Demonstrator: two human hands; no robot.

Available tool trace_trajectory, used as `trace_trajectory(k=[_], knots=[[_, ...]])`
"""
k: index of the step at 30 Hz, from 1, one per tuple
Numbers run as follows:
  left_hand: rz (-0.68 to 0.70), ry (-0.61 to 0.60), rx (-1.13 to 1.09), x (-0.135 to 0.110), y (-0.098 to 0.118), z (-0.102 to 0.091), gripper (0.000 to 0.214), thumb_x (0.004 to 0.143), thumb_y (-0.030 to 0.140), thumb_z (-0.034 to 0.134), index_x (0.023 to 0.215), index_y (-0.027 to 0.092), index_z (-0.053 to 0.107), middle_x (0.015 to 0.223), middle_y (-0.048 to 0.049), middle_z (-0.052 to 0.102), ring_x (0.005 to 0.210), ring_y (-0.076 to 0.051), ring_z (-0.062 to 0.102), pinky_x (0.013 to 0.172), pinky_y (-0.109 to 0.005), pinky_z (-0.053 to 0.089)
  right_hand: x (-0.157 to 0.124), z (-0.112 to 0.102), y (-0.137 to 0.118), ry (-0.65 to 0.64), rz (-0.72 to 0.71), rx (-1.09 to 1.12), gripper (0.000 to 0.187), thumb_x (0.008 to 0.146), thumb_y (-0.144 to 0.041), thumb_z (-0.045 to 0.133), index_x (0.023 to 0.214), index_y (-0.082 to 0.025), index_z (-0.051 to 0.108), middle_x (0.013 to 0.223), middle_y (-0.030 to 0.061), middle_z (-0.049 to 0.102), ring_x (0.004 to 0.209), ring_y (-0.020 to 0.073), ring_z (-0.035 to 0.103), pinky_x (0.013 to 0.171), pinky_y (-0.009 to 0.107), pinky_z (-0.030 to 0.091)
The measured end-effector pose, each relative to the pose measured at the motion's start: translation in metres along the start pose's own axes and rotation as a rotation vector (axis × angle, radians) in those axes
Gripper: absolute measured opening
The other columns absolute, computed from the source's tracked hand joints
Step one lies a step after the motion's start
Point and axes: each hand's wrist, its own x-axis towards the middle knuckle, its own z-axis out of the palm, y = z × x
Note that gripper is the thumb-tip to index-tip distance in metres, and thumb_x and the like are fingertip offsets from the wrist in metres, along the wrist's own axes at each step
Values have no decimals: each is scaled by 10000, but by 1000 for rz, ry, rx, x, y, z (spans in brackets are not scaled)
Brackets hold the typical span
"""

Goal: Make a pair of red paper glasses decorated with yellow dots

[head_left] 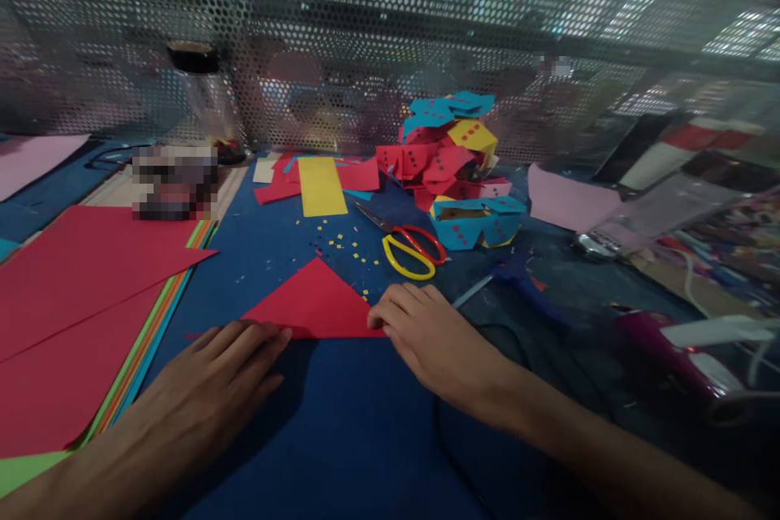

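Press evenly along the near edge of the red paper (320, 305), from the left hand (235, 357), draped with thumb apart, to the right hand (426, 333), curled, whether pinching I cannot tell.

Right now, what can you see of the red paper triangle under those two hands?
The red paper triangle looks like a plain, matte sheet, probably folded, though its layers can't be made out. It lies on the blue tabletop, its long straight edge on the near side and its peak pointing away. The left hand rests over its left part, a thin red tip showing beyond; the right hand covers its right corner.
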Motion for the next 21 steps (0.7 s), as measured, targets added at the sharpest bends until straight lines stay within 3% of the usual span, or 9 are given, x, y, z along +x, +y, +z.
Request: trace_trajectory(k=[5,15,17,21], knots=[[-66,-13,-37,3,2,3,425,1021,406,454,1416,300,566,1206,-86,715,990,-289,671,818,-437,539,-2,-2,1,-13,-9,-3,306,884,4,528,1088,-194,643,1071,68,641,970,231,543,803,362,352],[9,10,-43,10,3,2,373,1028,384,472,1327,218,622,1218,-78,732,999,-266,668,842,-405,502,-6,-13,6,-74,-26,33,418,853,51,480,1153,-190,642,1153,82,647,1036,227,581,869,383,415],[19,22,-30,11,2,3,376,1032,380,462,1331,218,622,1196,-75,743,971,-260,668,813,-393,495,-5,-15,8,-19,-43,65,412,838,63,460,1102,-185,655,1113,74,671,1025,211,600,876,374,426],[19,49,-43,11,1,5,388,1029,389,466,1346,223,616,1167,-80,747,964,-258,664,779,-374,489,-3,-17,7,266,-56,138,333,881,32,423,988,-182,655,1011,60,704,990,193,626,886,363,455]])
